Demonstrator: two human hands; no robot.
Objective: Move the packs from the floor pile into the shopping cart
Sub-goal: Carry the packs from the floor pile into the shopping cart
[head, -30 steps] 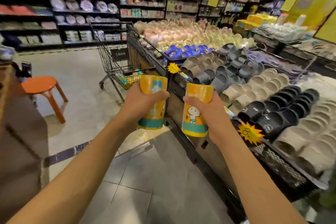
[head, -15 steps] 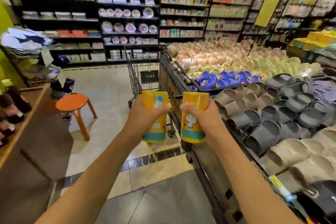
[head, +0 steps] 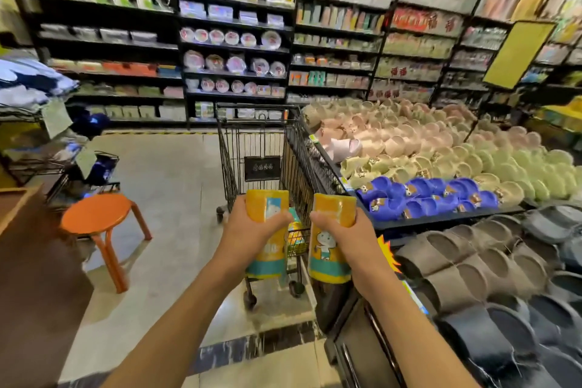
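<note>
Two orange packs held upright just short of the shopping cart.

The left hand grasps one orange pack and the right hand grasps a cartoon-printed pack, fingers wrapped round each, arms stretched forward side by side. Past them the black wire cart stands against the slipper display; more yellow-green packs lie in its basket. An orange stool stands well to the left.

definitely a retail shop: tall black shelves packed with plates and packaged goods, a big display of slippers in rows, and a wire shopping cart in the aisle
</note>
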